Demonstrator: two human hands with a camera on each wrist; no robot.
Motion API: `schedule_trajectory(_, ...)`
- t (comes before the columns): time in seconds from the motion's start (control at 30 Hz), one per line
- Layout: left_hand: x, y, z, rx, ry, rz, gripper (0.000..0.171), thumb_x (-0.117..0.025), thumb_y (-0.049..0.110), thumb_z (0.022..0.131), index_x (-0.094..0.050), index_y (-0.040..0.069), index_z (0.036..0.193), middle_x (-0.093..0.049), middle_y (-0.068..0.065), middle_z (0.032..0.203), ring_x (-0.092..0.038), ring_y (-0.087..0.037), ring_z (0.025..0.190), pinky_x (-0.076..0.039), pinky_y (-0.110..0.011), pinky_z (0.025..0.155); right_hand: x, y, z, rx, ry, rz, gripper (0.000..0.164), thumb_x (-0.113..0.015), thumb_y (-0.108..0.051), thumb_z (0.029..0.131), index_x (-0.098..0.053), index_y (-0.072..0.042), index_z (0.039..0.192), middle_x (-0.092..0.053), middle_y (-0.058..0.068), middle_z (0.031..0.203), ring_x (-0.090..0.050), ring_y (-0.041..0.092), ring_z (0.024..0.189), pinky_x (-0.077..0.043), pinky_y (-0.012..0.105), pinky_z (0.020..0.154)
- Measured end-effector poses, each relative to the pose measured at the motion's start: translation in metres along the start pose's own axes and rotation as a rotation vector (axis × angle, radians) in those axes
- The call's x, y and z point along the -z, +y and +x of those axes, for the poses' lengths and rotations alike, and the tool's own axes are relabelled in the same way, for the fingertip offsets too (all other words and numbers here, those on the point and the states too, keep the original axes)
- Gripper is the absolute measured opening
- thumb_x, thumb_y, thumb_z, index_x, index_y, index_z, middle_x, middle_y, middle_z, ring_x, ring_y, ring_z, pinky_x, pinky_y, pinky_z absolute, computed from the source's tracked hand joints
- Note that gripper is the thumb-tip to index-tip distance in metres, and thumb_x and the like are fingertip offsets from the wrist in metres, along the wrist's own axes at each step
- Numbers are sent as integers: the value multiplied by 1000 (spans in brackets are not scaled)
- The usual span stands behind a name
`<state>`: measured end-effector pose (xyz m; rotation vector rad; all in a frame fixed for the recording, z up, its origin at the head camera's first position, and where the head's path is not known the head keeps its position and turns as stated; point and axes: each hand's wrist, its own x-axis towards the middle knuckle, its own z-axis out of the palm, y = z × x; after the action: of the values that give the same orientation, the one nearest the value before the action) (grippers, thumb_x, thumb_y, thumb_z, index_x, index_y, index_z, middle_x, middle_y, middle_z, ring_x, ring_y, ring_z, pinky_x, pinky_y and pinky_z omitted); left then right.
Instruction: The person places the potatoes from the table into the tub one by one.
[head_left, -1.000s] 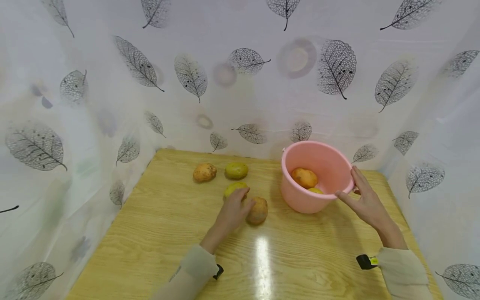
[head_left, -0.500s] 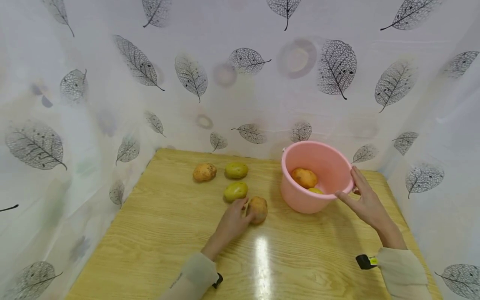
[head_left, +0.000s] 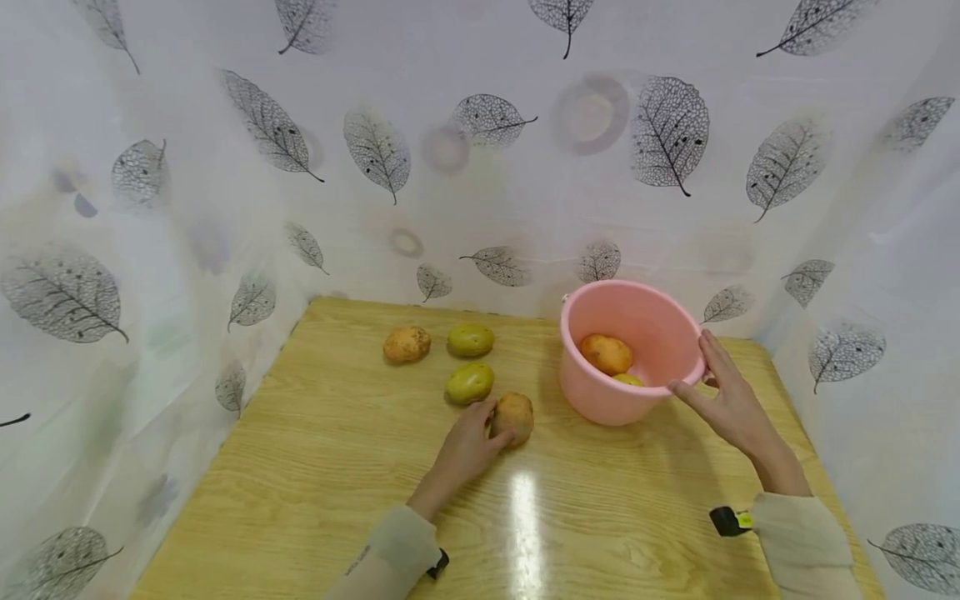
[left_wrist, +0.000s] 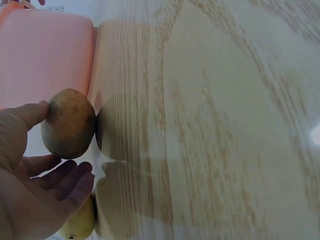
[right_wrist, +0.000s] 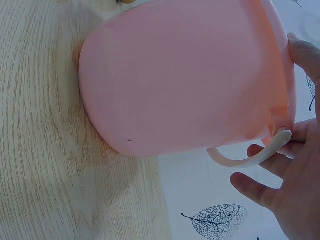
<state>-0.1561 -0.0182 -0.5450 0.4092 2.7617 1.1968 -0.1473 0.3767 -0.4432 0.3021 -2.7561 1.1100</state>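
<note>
The wood-grain surface (head_left: 330, 475) is carrying the whole layout. The pink bucket (head_left: 600, 404) is standing toward its right side, holding its position relative to one second earlier. The right hand (head_left: 738, 412) is holding the bucket at the rim, its thumb and fingers spreading moderately; this contact is not changing. The left hand (head_left: 463, 450) is showing the principal change: one second earlier it was partly covering the nearer yellow-green item (head_left: 470, 383); it is now leaving that item in full view and reaching the near brown potato (head_left: 517, 418). Its fingers are standing partly open, the thumb touching one side of the potato and the forefinger lying at the other; whether they are gripping it firmly cannot be told. This potato is resting on the surface, just left of the bucket. The shift is probably marking the start of a grasp, with the bucket being steadied. The left-hand brown potato (head_left: 407, 344) and the farther yellow-green item (head_left: 470, 340) are lying behind, untouched. Inside the bucket, an orange-brown potato (head_left: 607, 354) and a partly hidden yellow item (head_left: 628, 380) are resting.
</note>
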Motion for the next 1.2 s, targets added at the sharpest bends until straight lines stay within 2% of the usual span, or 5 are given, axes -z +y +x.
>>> schedule_trajectory(0.2, -2, 3, -1, 19, 3, -22, 70, -74, 42, 96, -52, -2, 146, -55, -21, 144, -52, -37, 134, -44, -54, 110, 0, -1, 0, -6, -3, -8, 89, -69, -27, 99, -14, -7, 166, -10, 14, 172, -38, 45, 137, -36, 15, 89)
schedule_trajectory(0.33, -5, 4, 0, 30, -3, -34, 75, -75, 47, 94, -51, 1, 148, -55, -20, 145, -52, -37, 133, -44, -54, 110, 0, -1, 0, -4, -4, -2, 89, -69, -27, 99, -14, -7, 166, -9, 14, 172, -37, 46, 137, -35, 13, 89)
schedule_trajectory(0.57, -10, 2, 1, 0, 13, -25, 75, -80, 36, 91, -49, -1, 148, -53, -21, 147, -51, -38, 135, -43, -54, 111, 0, -1, 0, 4, -3, 6, 88, -70, -25, 99, -14, -8, 166, -9, 12, 172, -36, 46, 138, -35, 12, 89)
schedule_trajectory(0.87, -14, 1, 4, -12, -2, -10, 77, -81, 35, 91, -47, -1, 150, -52, -21, 148, -49, -37, 137, -43, -54, 111, 0, -1, 0, 1, -1, 12, 89, -70, -25, 99, -14, -10, 166, -9, 12, 172, -37, 44, 135, -33, 10, 87)
schedule_trajectory(1.2, -16, 3, 4, -12, -3, -57, 76, -80, 29, 92, -44, -1, 151, -51, -20, 148, -49, -37, 137, -42, -52, 113, -1, -1, 0, 6, -1, 17, 89, -70, -24, 99, -14, -8, 166, -8, 13, 172, -35, 45, 138, -31, 6, 87)
